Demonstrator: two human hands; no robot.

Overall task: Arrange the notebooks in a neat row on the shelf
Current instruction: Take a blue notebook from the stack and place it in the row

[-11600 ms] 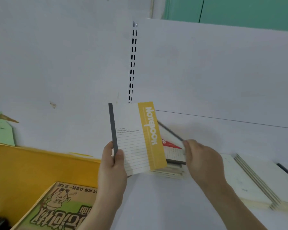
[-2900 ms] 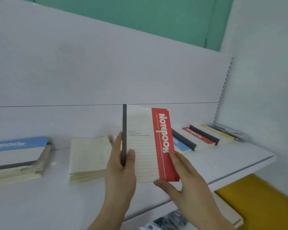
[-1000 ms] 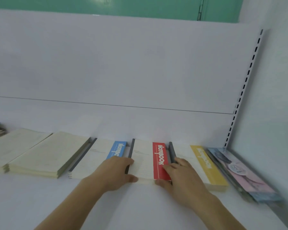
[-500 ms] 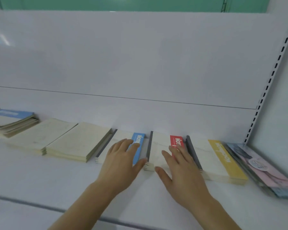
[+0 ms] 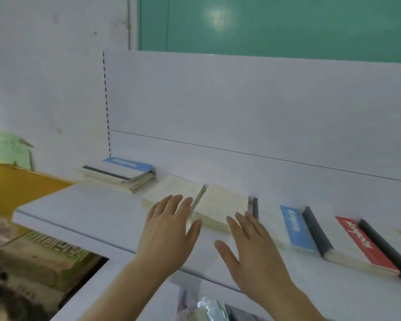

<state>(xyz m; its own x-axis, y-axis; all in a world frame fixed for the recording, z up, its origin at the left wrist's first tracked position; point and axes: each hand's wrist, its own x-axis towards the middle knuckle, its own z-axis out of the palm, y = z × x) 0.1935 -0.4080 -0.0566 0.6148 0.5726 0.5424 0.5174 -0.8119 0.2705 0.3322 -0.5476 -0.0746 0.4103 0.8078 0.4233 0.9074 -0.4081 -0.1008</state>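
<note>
Notebooks lie flat in a row on the white shelf (image 5: 86, 212). A blue-striped notebook (image 5: 295, 225) and a red-striped notebook (image 5: 361, 246) sit at the right, each with a dark spine. Two cream piles face down, the left one (image 5: 171, 189) and the right one (image 5: 220, 205), lie in the middle. A loose stack topped by a blue cover (image 5: 123, 171) sits at the far left. My left hand (image 5: 169, 230) and my right hand (image 5: 252, 244) hover with straight spread fingers in front of the cream piles, holding nothing.
A yellow board (image 5: 16, 184) and a green printed carton (image 5: 46, 258) stand lower left below the shelf. A slotted upright (image 5: 106, 105) marks the shelf's left end. Plastic-wrapped items (image 5: 208, 306) show on the level below.
The view has swung left along the shelf. Both hands have left the blue and red notebooks and now float in front of the cream piles.
</note>
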